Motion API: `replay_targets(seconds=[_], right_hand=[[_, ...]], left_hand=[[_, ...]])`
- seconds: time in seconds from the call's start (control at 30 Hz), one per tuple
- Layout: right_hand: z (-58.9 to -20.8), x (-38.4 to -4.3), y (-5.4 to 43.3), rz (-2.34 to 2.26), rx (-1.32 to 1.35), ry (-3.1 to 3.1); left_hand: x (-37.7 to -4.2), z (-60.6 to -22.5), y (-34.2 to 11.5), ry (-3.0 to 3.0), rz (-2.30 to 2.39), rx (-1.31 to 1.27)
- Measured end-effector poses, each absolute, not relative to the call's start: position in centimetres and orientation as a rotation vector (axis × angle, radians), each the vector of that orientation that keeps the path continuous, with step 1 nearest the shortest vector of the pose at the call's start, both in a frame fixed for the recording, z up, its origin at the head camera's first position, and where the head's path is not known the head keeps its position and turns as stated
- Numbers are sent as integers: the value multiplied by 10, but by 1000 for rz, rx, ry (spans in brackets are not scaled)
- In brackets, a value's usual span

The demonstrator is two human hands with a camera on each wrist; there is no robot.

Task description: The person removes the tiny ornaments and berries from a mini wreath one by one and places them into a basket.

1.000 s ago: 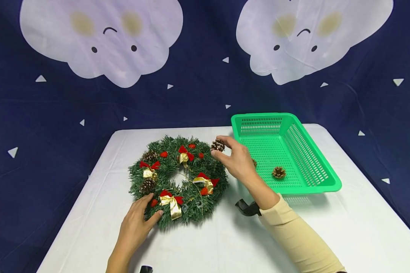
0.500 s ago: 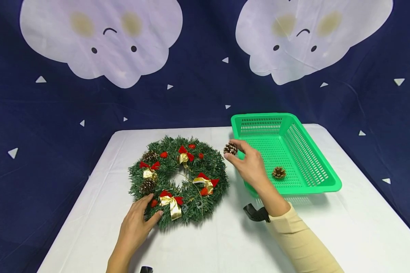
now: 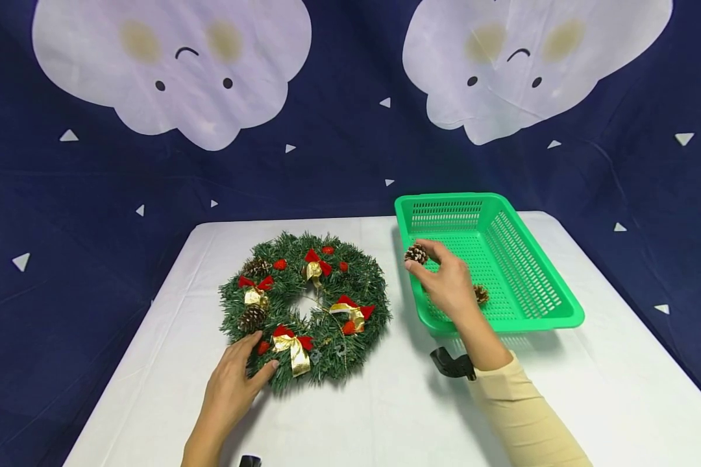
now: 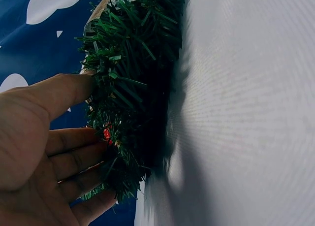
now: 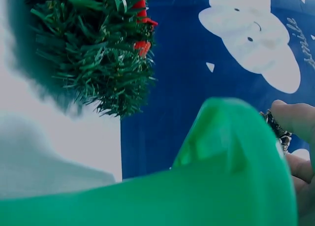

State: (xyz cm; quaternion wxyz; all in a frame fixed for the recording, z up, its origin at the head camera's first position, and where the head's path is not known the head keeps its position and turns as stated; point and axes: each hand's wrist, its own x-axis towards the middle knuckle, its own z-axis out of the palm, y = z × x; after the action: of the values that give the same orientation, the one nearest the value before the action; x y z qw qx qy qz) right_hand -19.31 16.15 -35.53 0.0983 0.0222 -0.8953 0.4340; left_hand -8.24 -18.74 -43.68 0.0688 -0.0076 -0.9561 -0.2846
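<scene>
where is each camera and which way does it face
Head: worn on the head, facing forward and down at the wreath and basket; left hand, right hand and forearms show.
Left wrist: on that wrist, facing the wreath's edge and table; left hand partly shows.
Right wrist: on that wrist, facing past the basket toward wreath and backdrop; right hand partly shows, holding a pine cone.
Head and right wrist views share the basket.

The left hand (image 4: 37,172), thumb spread apart from its fingers, touches the side of a green wreath (image 4: 133,73) lying on a white table (image 4: 256,113); a red ornament (image 4: 107,133) shows by the fingertips, a shadow (image 4: 192,186) falls on the table, and the table's edge meets a blue backdrop (image 4: 37,58) past the wreath
</scene>
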Motion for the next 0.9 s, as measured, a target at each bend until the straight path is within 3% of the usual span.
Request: replay_targets(seconds=[0.9], right_hand=[[-371, -207, 211, 1136, -11, -2696]], left_hand=[[-82, -439, -188, -2855, -849, -39]])
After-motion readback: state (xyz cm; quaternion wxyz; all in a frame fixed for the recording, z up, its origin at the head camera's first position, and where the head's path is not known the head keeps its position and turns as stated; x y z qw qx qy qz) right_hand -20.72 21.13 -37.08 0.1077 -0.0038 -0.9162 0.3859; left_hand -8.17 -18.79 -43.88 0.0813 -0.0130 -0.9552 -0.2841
